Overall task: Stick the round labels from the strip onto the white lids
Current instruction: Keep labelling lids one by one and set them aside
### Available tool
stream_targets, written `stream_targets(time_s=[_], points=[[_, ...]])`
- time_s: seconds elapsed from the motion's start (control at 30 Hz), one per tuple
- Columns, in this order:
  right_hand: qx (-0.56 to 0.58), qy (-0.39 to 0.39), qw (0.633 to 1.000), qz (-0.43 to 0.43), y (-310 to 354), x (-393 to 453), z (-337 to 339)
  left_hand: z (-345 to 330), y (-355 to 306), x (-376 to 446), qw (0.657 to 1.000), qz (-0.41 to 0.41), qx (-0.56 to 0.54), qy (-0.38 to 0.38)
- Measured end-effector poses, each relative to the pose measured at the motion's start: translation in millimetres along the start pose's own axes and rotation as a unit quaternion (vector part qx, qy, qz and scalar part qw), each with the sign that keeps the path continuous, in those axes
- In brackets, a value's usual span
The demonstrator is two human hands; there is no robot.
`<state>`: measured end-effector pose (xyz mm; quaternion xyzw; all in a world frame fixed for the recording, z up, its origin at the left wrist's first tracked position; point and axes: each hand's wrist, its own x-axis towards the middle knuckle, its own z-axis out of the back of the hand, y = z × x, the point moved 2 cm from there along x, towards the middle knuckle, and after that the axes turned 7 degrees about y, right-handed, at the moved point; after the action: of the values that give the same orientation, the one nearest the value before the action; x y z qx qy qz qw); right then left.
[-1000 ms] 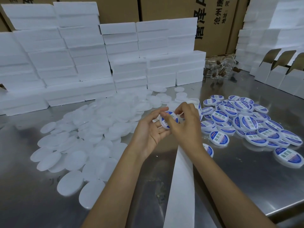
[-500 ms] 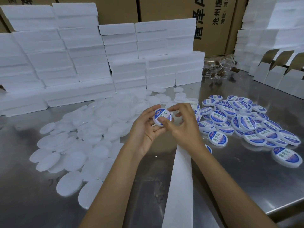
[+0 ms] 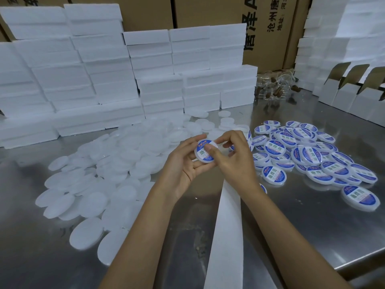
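My left hand (image 3: pixel 183 163) holds a white lid (image 3: pixel 203 152) with a blue and white round label on its face, fingers curled round its rim. My right hand (image 3: pixel 233 157) presses its thumb onto the label, the other fingers arched over the lid's far edge. The white backing strip (image 3: pixel 227 236) runs from under my right wrist down to the near edge. A heap of bare white lids (image 3: pixel 100 174) lies on the left. Labelled lids (image 3: pixel 308 155) are piled on the right.
The steel table (image 3: pixel 302 230) ends at a front edge on the right. Stacked white foam boxes (image 3: pixel 87 76) line the back and left. Folded white cartons (image 3: pixel 354 94) stand at the right. Clear glass jars (image 3: pixel 275 86) sit behind, before brown cardboard boxes (image 3: pixel 208 11).
The lid has tilted up so its label faces me, and my right thumb has moved onto the label's face. Both hands have risen slightly.
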<state>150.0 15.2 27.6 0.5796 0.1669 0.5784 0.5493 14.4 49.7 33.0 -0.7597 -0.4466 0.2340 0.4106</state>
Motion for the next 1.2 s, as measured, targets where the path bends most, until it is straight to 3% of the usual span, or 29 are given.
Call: stream_targets(time_s=[0.3, 0.43, 0.6, 0.7, 0.83, 1.03, 1.2], points=[[0.006, 0.002, 1.000, -0.003, -5, 1, 4, 2, 0, 1, 1.000, -0.002, -0.008, 0.007], [-0.081, 0.043, 0.996, 0.016, -4, -3, -5, 5, -1, 3, 1.000, -0.017, 0.007, 0.000], [-0.108, -0.017, 0.993, 0.041, -8, 0, 0, 3, 1, 4, 0.998, -0.012, 0.040, 0.042], [-0.145, -0.085, 0.986, -0.011, -21, 9, 22, 7, 2, 5, 0.997, -0.018, 0.063, 0.033], [-0.259, -0.175, 0.944, -0.105, -50, 21, 77, 16, 6, 7, 0.996, -0.007, 0.086, -0.008], [-0.342, -0.203, 0.897, -0.193, -74, 24, 117, 20, 8, 6, 0.992, -0.005, 0.118, -0.043], [-0.339, -0.188, 0.896, -0.215, -79, 22, 116, 22, 7, 4, 0.990, -0.017, 0.116, -0.078]])
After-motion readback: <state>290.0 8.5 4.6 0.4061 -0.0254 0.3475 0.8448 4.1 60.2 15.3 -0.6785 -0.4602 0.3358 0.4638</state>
